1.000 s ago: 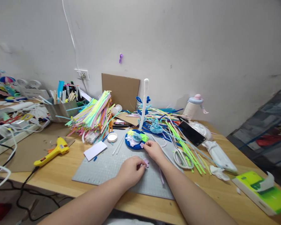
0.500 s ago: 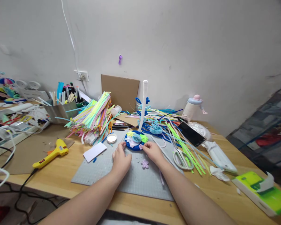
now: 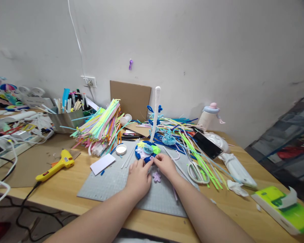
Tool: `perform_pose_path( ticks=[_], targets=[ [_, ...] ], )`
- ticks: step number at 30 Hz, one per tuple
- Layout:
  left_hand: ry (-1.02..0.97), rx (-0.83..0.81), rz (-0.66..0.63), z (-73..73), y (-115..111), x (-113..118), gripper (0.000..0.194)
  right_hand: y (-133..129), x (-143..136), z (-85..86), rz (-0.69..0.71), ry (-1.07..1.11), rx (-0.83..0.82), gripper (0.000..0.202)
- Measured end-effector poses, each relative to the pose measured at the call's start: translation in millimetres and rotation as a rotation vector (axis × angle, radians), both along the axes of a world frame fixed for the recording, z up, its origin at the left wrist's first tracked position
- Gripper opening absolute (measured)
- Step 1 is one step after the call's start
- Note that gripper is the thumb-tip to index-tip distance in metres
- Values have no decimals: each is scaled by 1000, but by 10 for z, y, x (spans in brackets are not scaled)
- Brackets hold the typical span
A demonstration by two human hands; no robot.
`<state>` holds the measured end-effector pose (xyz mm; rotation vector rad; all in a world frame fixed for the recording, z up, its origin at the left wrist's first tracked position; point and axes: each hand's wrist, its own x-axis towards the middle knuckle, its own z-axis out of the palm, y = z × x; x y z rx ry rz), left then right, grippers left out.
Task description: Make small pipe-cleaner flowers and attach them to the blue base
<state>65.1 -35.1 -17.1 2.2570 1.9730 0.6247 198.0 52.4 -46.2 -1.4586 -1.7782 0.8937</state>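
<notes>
A round dark-blue base (image 3: 139, 156) made of fuzzy stems lies on the grey cutting mat (image 3: 103, 185). White, yellow, green and light-blue pieces sit on top of it, and a tall white post (image 3: 155, 114) rises at its back. My right hand (image 3: 166, 166) pinches a small purple flower (image 3: 152, 158) at the base's front right edge. From the left, my left hand (image 3: 139, 177) reaches in with its index finger stretched to that flower; its other fingers rest by the base's front edge. A larger purple flower (image 3: 156, 177) lies on the mat between both hands.
Scissors (image 3: 198, 172) and green stems lie to the right, near a phone (image 3: 207, 144). A yellow glue gun (image 3: 57, 166) is at left with its cord hanging off the table. Behind stand a bundle of pastel stems (image 3: 101, 126) and a bottle (image 3: 208, 116).
My left hand has moved right and forward from the base's left side, its index finger now at the small flower. My right hand stays where it was, still pinching.
</notes>
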Motion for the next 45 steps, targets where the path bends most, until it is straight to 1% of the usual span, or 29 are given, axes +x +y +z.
perform_pose_path(
  ticks=[3,7,10,14,18,22,26,28,29,32,36,39,42,45],
  targets=[
    [64,12,21,-19,11,23,56,-2,0,-13,-19,31,8,21],
    [100,33,20,-32,15,27,57,12,6,-33,-39,88,1,21],
    [112,23,24,-30,9,36,56,50,21,-44,-71,149,-12,26],
    [120,3,16,-35,3,43,57,108,89,-38,-159,229,-4,37],
    [128,16,-10,-52,-4,31,59,155,239,24,-271,230,73,39],
    [123,16,-16,-71,-2,19,58,223,493,167,-346,100,160,36],
    [115,21,-20,-81,5,16,58,279,757,291,-357,-135,190,22],
    [108,29,-23,-80,6,15,57,280,827,297,-321,-249,152,9],
    [104,30,-22,-76,6,14,57,273,840,285,-297,-298,126,9],
    [76,25,-21,-59,2,8,56,239,807,217,-224,-402,63,19],
    [-13,45,-65,-52,2,-12,55,244,739,153,-161,-443,62,14],
    [-159,82,-65,-76,24,-39,44,285,735,194,-158,-418,119,12],
    [-372,120,8,-92,61,-81,32,237,709,332,-153,-376,204,18],
    [-555,258,86,-44,77,-140,30,32,610,541,-73,-338,302,23]
  ],
)
